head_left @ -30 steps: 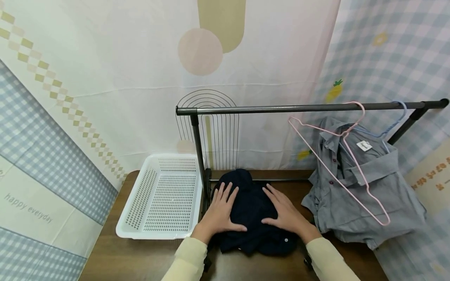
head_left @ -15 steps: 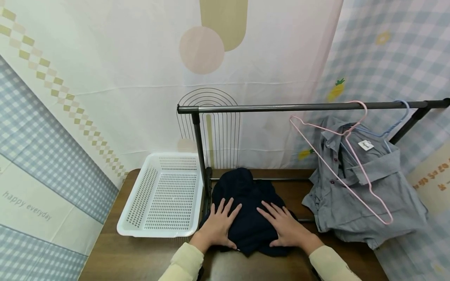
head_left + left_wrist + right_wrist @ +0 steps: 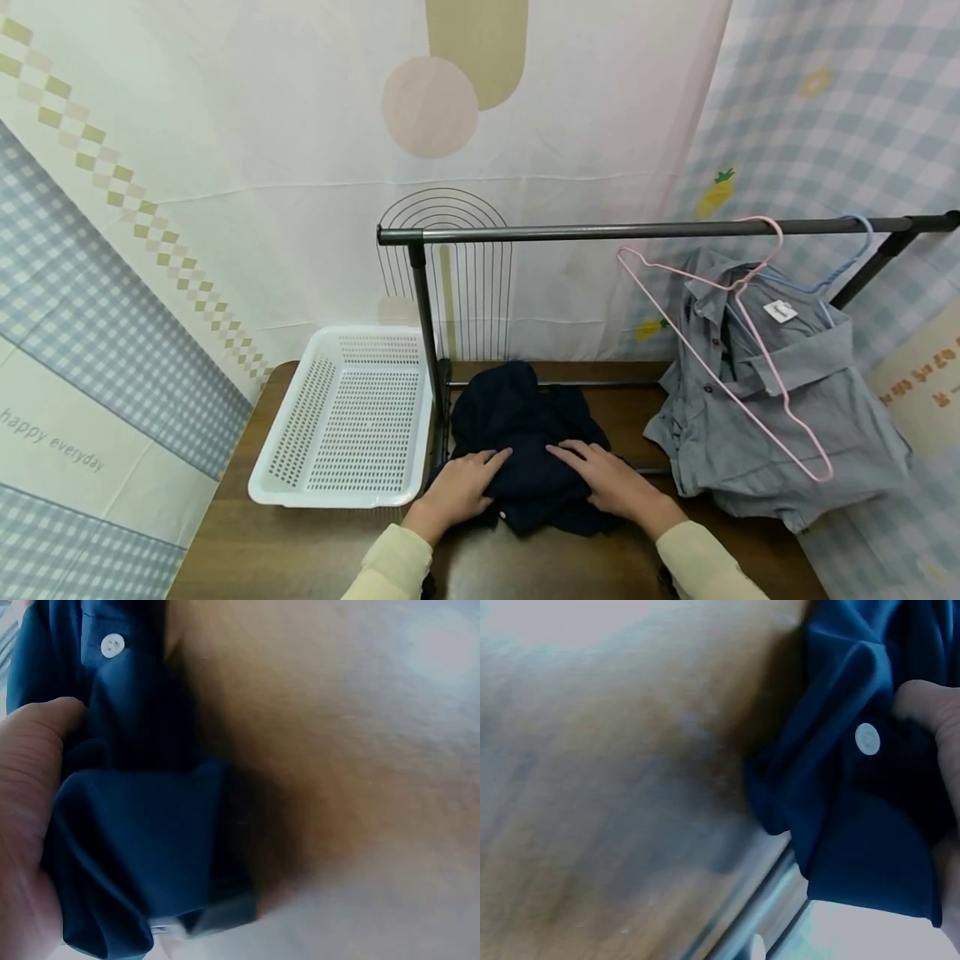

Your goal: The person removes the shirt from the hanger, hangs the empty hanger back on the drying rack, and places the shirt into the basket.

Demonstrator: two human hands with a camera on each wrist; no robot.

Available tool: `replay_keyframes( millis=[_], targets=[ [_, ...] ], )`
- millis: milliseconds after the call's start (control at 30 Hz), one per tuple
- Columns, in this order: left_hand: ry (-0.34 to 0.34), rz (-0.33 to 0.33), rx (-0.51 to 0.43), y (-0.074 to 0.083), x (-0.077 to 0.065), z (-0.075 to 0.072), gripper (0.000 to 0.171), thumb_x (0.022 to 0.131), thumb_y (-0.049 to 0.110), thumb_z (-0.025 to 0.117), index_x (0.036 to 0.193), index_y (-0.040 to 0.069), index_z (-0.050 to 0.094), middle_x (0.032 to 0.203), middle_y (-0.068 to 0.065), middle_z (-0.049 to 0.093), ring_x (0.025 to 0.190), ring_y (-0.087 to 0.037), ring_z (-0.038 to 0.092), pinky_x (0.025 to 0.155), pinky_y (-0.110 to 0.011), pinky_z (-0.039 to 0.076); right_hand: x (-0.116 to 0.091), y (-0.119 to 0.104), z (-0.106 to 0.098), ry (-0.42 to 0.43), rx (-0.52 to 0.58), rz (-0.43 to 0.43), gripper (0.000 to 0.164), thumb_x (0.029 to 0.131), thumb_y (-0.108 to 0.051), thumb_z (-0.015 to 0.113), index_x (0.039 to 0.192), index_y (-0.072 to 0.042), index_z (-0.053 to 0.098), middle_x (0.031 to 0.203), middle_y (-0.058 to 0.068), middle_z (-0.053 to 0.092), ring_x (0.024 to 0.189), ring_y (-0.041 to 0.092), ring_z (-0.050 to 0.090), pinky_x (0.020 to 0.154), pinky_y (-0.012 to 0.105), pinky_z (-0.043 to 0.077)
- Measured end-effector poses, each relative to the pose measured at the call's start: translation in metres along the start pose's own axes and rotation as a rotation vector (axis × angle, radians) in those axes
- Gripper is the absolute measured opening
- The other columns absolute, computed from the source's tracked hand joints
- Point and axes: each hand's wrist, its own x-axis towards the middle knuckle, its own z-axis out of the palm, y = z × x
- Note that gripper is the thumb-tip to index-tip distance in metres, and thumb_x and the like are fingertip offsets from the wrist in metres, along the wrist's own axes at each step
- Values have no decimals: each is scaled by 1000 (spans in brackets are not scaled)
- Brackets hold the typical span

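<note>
A crumpled navy shirt (image 3: 517,417) with white buttons lies on the brown table, under the rack's bar. My left hand (image 3: 459,490) grips its near left part, fingers bent over the cloth. In the left wrist view the left thumb (image 3: 64,712) digs into the fabric below a white button (image 3: 112,646). On the near right side, my right hand (image 3: 603,479) grips the shirt too. The right wrist view shows the right thumb (image 3: 922,701) sunk in the folds, with a button (image 3: 867,739) and a cuff-like edge (image 3: 877,877) close by. Folds hide several fingertips.
A white perforated basket (image 3: 360,425) stands on the table (image 3: 300,554) at the left. The black rack (image 3: 562,233) spans the middle and right. From it hang a pink hanger (image 3: 701,357) and a blue hanger (image 3: 832,271) bearing a grey shirt (image 3: 810,433).
Both hands have slid toward the near edge of the navy shirt. Their spread fingers have bent and taken hold of the cloth, and its near edge has lifted slightly.
</note>
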Motion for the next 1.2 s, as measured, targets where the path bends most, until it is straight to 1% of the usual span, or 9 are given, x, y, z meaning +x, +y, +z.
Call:
replay_keyframes(
  millis=[200,333,433,500,600,733,900,1000,1200],
  targets=[
    [94,-9,-37,-2,7,-14,67,85,24,85,145,15,57,119,-2,75,95,-19,74,73,-35,61,5,-1,-20,6,103,28,102,77,2,87,161,-26,36,150,9,50,123,30,61,84,41,59],
    [135,-27,-74,0,12,-31,61,84,17,83,141,16,60,117,-2,75,95,-20,74,74,-37,61,7,-4,-38,-9,191,61,96,79,7,81,160,-26,39,148,7,52,104,20,65,70,28,54],
    [132,-31,-114,2,15,-47,59,85,14,81,140,15,61,121,-2,75,99,-20,74,77,-37,62,6,-7,-54,-24,260,72,94,79,10,78,159,-26,41,148,6,53,102,18,63,69,25,50],
    [122,-31,-148,3,16,-57,58,85,12,80,140,14,61,124,-3,74,102,-21,74,80,-38,62,4,-8,-65,-30,292,70,95,80,11,77,158,-27,41,149,6,53,111,21,63,74,29,53],
    [98,-49,-216,3,20,-72,56,86,10,78,140,15,62,127,-3,73,105,-22,74,85,-39,61,5,-7,-79,-29,333,49,94,80,10,78,159,-27,41,152,7,53,129,29,59,93,43,56],
    [49,-106,-351,-1,28,-84,53,88,8,73,140,17,64,127,-4,73,106,-22,73,88,-40,60,12,0,-92,-59,395,22,88,81,10,74,158,-21,44,153,9,53,138,35,53,107,54,49],
    [-68,-166,-532,-7,36,-89,50,94,8,67,143,9,61,138,-12,67,110,-20,69,93,-39,57,24,15,-101,-184,509,-3,84,77,8,67,154,-18,48,148,8,57,123,25,59,99,41,49],
    [-130,-194,-594,-13,44,-87,50,95,7,65,144,2,59,142,-18,63,107,-22,67,93,-40,55,34,27,-99,-253,561,-42,86,74,7,64,154,-18,47,149,6,56,120,20,57,102,38,46],
    [-111,-278,-573,-27,61,-63,49,95,7,63,142,-2,59,139,-21,63,123,-33,64,105,-48,52,58,48,-74,-260,621,-64,82,75,2,63,154,-11,47,151,13,54,127,25,55,108,43,44]
  ],
)
